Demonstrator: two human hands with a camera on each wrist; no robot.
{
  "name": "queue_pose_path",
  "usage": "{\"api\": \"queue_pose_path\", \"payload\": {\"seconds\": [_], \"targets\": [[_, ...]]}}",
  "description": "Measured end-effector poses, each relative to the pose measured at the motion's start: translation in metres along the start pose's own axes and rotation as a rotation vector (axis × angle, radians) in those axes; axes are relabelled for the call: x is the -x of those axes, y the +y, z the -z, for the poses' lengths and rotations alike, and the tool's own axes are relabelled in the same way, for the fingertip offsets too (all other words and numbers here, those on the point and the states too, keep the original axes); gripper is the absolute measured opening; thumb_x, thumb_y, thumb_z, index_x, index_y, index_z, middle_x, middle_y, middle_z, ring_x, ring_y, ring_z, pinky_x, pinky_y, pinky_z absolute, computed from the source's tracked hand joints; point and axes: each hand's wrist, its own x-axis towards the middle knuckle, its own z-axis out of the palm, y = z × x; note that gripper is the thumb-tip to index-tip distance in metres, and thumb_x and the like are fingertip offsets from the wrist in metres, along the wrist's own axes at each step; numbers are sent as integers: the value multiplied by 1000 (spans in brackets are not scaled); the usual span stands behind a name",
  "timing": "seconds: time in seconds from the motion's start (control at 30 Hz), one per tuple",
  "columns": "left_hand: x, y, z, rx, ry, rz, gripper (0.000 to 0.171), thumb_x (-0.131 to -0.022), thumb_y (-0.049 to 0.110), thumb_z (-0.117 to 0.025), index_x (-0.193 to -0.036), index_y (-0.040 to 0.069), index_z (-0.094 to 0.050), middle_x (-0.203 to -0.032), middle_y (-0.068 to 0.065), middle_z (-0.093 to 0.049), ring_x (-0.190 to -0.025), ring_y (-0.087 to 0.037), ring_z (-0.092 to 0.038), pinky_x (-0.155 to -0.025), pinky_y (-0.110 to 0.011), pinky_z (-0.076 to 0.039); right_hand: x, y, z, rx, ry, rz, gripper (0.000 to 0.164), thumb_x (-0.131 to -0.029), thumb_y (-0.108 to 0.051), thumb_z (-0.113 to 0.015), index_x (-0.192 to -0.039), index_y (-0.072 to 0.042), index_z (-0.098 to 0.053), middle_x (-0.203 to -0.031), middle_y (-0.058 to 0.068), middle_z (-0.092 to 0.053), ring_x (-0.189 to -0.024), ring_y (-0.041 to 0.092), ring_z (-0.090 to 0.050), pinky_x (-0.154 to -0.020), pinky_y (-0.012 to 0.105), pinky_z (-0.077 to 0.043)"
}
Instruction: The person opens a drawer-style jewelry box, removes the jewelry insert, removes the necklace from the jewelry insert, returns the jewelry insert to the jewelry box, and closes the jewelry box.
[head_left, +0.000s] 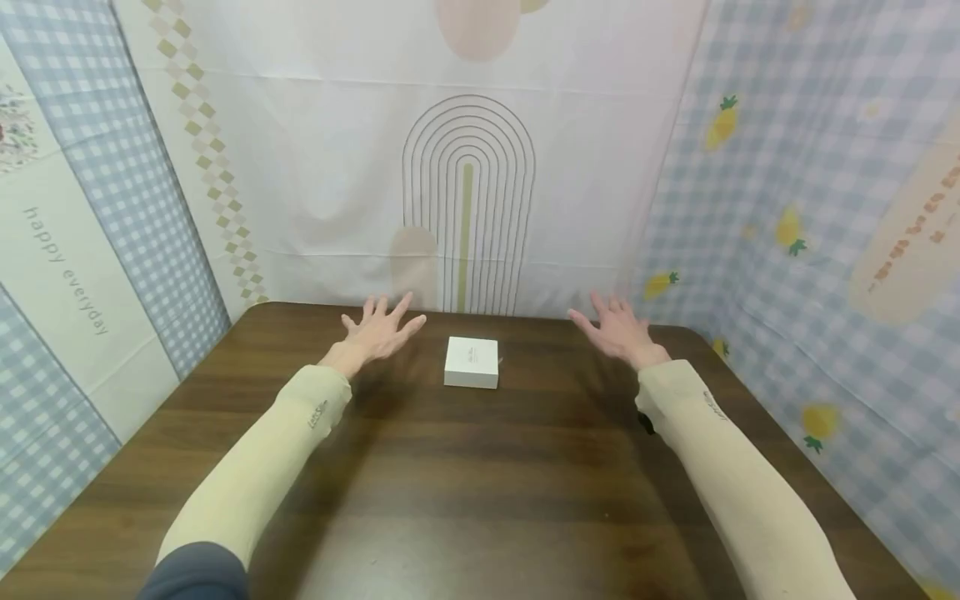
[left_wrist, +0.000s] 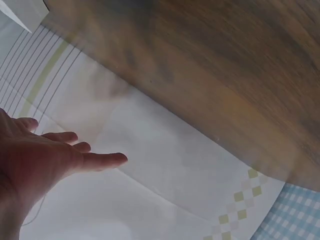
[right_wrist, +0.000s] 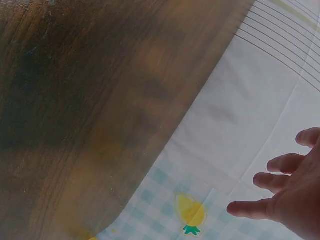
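A small white box [head_left: 471,363] with faint lettering on its lid lies near the far edge of a dark wooden table [head_left: 465,467]. To its left, the left hand [head_left: 377,331] reaches forward with fingers spread, holding nothing. On the other side, the right hand [head_left: 618,331] is stretched out the same way, apart from the box and holding nothing. One corner of the white box [left_wrist: 27,12] shows at the upper left of the left wrist view. In the right wrist view the right hand [right_wrist: 290,185] has its fingers extended, and the box is out of sight.
Behind the table hangs a white cloth [head_left: 322,167] with an arch pattern. Checked cloths line both sides, the right checked cloth [head_left: 765,333] printed with pineapples. Cream sleeves [head_left: 255,458] cover both forearms, which stretch over the table.
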Motion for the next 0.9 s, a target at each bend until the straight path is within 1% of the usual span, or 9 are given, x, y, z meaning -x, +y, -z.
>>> {"api": "queue_pose_path", "payload": {"seconds": [0.13,0.23,0.4,0.53,0.67,0.8,0.9], "targets": [[-3,3,-4,5,0,-21,74,-95,68,-20,-156,29,-6,-161,-22,-1,-148,-44,6,-106,-81,6,0,-1,0,-15,0,-2,88,-92,-73,-21,-156,-16,-5,-159,28,-2,-147,47,0,-103,83,-7],[-6,7,-6,2,-2,-53,73,-95,68,-20,-156,29,-9,-162,-20,-2,-149,-42,4,-108,-79,5,0,-1,0,-20,-5,-2,87,-92,-72,-21,-156,-15,-5,-159,28,-2,-147,47,-1,-104,82,-7],[-12,17,-11,-9,-17,-117,72,-96,66,-23,-155,27,-16,-163,-15,-6,-150,-39,0,-115,-72,-3,-1,-1,0,-4,-5,10,87,-93,-71,-21,-156,-14,-5,-158,30,-5,-145,49,-6,-108,78,-13],[-16,27,-16,-40,-22,-163,72,-96,65,-26,-154,23,-24,-163,-12,-13,-150,-37,-5,-116,-69,-9,-2,-3,1,1,10,18,85,-95,-69,-22,-156,-12,-9,-158,29,-10,-144,49,-11,-109,76,-17],[-20,36,-22,-64,-43,-200,74,-95,65,-30,-154,20,-25,-162,-11,-16,-150,-35,-10,-116,-70,-12,-2,-6,2,-4,24,23,83,-96,-67,-25,-155,-10,-12,-157,29,-14,-144,49,-14,-109,75,-20],[-24,43,-28,-90,-67,-234,79,-94,66,-33,-154,14,-24,-161,-12,-18,-150,-33,-14,-117,-66,-15,-3,-7,2,-2,22,20,82,-96,-66,-25,-156,-11,-11,-157,29,-15,-144,49,-15,-109,74,-20],[-26,45,-32,-91,-95,-252,82,-93,65,-37,-154,12,-22,-161,-13,-18,-149,-33,-16,-119,-63,-17,-3,-8,1,4,14,19,82,-96,-66,-24,-156,-11,-9,-157,30,-13,-143,50,-14,-109,74,-20]]}}
